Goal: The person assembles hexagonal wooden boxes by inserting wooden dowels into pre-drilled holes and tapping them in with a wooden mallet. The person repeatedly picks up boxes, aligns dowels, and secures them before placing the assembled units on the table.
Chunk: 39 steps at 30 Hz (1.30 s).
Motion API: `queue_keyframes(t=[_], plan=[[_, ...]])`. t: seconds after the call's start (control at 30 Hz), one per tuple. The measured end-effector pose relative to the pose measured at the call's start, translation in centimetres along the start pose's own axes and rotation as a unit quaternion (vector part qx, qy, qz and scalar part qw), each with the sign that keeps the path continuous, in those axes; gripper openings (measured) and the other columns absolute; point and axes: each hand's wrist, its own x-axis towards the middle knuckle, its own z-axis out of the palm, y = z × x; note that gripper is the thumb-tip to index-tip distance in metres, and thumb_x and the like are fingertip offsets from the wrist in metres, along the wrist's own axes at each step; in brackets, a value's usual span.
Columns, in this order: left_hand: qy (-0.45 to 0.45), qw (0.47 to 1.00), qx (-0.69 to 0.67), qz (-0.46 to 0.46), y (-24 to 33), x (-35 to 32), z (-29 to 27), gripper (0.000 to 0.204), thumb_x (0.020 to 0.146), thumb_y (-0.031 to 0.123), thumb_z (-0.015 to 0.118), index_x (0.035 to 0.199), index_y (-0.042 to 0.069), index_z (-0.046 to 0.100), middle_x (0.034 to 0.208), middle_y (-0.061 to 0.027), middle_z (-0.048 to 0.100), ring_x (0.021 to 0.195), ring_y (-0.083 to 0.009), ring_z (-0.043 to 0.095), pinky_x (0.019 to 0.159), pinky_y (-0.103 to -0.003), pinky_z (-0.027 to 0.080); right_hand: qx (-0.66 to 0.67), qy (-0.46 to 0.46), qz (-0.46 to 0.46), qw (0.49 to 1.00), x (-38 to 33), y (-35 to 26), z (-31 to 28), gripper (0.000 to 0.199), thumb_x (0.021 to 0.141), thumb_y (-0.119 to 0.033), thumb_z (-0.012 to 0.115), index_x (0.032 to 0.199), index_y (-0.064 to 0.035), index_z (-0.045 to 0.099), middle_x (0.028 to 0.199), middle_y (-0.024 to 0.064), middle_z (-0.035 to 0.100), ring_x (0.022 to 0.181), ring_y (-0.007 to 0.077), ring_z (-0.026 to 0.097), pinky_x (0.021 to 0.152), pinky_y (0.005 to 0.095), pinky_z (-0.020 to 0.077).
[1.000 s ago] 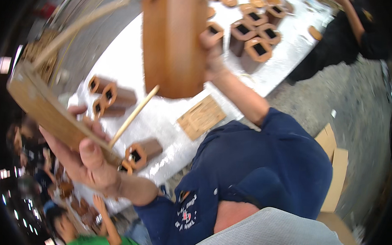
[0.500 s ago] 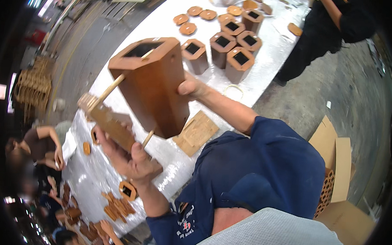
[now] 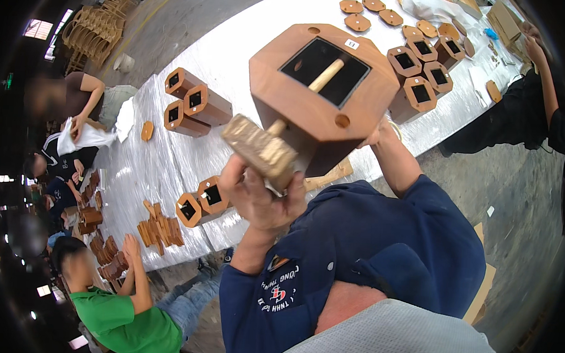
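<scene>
An eight-sided brown wooden box (image 3: 324,84) with a dark square opening is held up in front of me, tilted so its top shows. My right hand (image 3: 379,135) grips it from the lower right, fingers mostly hidden behind it. My left hand (image 3: 259,197) is closed around a rough-faced wooden block (image 3: 260,148). A pale dowel (image 3: 276,127) bridges from this block to the box's left side; whether it enters the wall, I cannot tell. Another pale stick (image 3: 326,75) shows across the dark opening.
Several similar boxes (image 3: 420,91) stand on the plastic-covered table (image 3: 143,189), with more at left (image 3: 207,105). Flat wooden plates (image 3: 357,22) lie at the far side, wooden strips (image 3: 160,227) at lower left. A person in green (image 3: 122,318) and others stand around the table.
My view has turned, bringing more of the table's left side in. The box has tipped its opening toward me, and the block in my left hand has come up close against its left side.
</scene>
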Motion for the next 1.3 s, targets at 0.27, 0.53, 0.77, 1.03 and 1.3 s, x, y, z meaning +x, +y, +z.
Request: queue_keyframes(t=[0.27,0.53,0.77,1.03,1.3], plan=[[0.038,0.998,-0.056,-0.013,-0.6,-0.1,1.2,0.072,0.094,0.035,0.062,0.151,0.003,0.030,0.124,-0.0228,0.046,0.105,-0.0307,0.049,0.084,-0.039,0.042,-0.033,-0.052,-0.004,0.998,1.1,-0.8,0.3,0.106,0.062,-0.043,0.085,0.144,0.0007,0.033,0.134,0.0128,0.050,0.125,0.0233,0.047,0.105,0.0360,0.0389],[0.036,0.781,-0.517,-0.348,-3.2,4.6,1.1,0.060,0.098,0.025,0.057,0.143,-0.010,0.038,0.117,-0.0130,0.063,0.103,-0.0150,0.058,0.088,-0.026,0.046,0.270,0.034,0.143,0.951,2.1,-1.1,1.1,0.088,0.083,-0.063,0.064,0.144,-0.0044,0.039,0.134,0.0138,0.054,0.123,0.0228,0.055,0.102,0.0382,0.0478],[-0.062,0.837,-0.347,-0.418,-9.3,5.0,-0.5,0.055,0.090,0.036,0.069,0.130,0.000,0.059,0.097,-0.0095,0.068,0.079,-0.0112,0.063,0.065,-0.023,0.052,0.485,0.089,0.169,0.854,2.1,1.2,1.5,0.080,0.083,-0.059,0.064,0.142,-0.0086,0.042,0.134,0.0124,0.055,0.121,0.0284,0.056,0.101,0.0472,0.0495],[0.175,0.944,-0.150,-0.235,-3.7,6.5,-7.0,0.066,0.092,0.031,0.065,0.140,-0.008,0.041,0.119,-0.0208,0.059,0.098,-0.0245,0.064,0.082,-0.032,0.053,0.410,0.116,0.046,0.904,3.1,3.9,-1.8,0.083,0.078,-0.055,0.071,0.141,-0.0081,0.043,0.135,0.0139,0.055,0.121,0.0311,0.056,0.101,0.0501,0.0489],[0.138,0.973,-0.142,-0.116,-0.7,5.1,-4.9,0.071,0.089,0.023,0.071,0.142,-0.010,0.038,0.126,-0.0214,0.054,0.109,-0.0239,0.055,0.089,-0.033,0.046,0.351,0.139,-0.033,0.925,3.1,4.8,-2.3,0.087,0.072,-0.052,0.078,0.138,-0.0066,0.045,0.133,0.0138,0.055,0.119,0.0302,0.057,0.099,0.0487,0.0489]])
